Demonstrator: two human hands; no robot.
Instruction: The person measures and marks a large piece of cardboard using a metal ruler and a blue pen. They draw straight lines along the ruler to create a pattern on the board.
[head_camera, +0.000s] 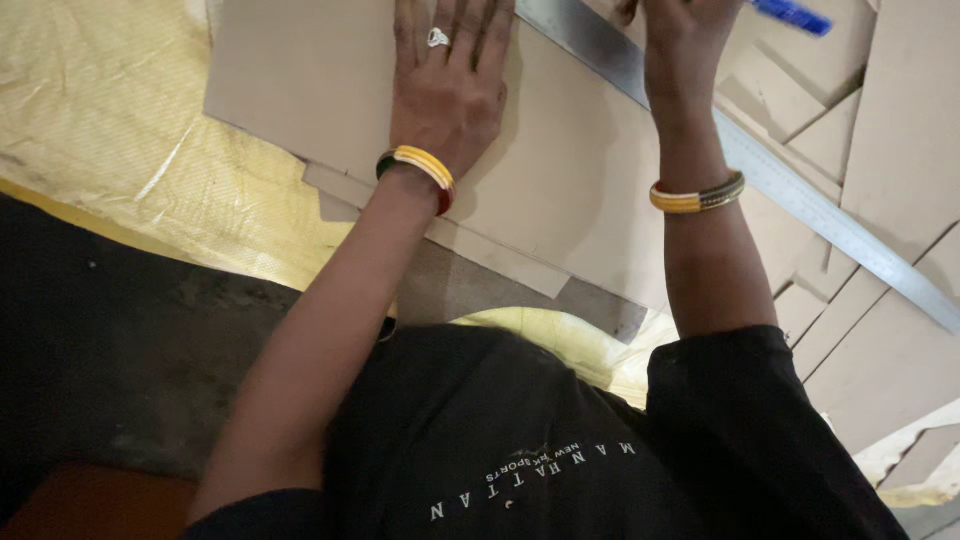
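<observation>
A large sheet of brown cardboard (560, 170) is lying flat across the upper middle of the view, resting on more cardboard layers beneath it, and the person's left hand (450, 80) is pressing down on it with the palm flat and the fingers spread, gripping nothing. A ring (437, 37) is showing on one finger, and a yellow, red and green bangle (418, 170) is circling the wrist. Just to the right, a long metal ruler (800, 195) is running diagonally over the cardboard from the top centre down to the right edge. The right hand (685, 40) is working at the ruler's upper end, closed around a blue pen (790, 14); its fingertips are cut off by the top of the frame. A gold bangle (697, 195) is sitting on that wrist. The two hands are staying apart, the ruler passing between them. Further cardboard offcuts (880, 330) are overlapping at the right. A yellow woven sheet (100, 130) is spreading under the stack at the left, and the person's black shirt (520, 440) is filling the foreground.
</observation>
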